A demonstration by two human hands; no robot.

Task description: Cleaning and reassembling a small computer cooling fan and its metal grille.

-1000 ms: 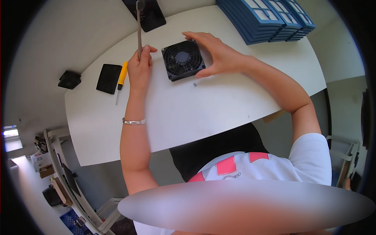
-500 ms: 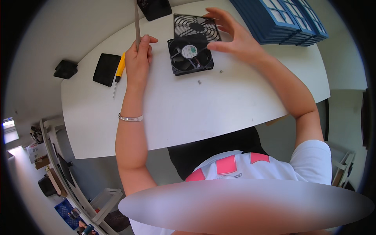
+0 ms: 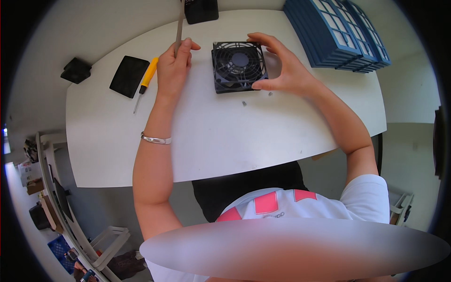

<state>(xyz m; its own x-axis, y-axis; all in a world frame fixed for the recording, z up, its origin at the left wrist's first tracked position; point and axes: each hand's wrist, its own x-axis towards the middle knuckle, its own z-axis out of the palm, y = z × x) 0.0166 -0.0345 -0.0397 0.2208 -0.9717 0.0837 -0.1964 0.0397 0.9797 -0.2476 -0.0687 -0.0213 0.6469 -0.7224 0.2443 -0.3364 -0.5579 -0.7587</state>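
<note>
A black cooling fan lies on the white table. Over its face sits a black fan guard with curved ribs, roughly lined up with the frame. My right hand grips the guard at its right side, thumb at the near corner and fingers at the far one. Farther left, my left hand is closed around the lower end of a thin grey-brown bar that rises toward the top edge. Two small screws, one a silver screw, rest just nearer than the fan.
A yellow-handled screwdriver lies left of my left forearm, beside a black flat square piece. Blue stacked drawer boxes with clear fronts stand at the far right. A black object is at the far edge.
My right hand has brought the guard nearer and down over the fan, whose label it now covers. My left hand keeps hold of the bar. The whole view has shifted slightly.
</note>
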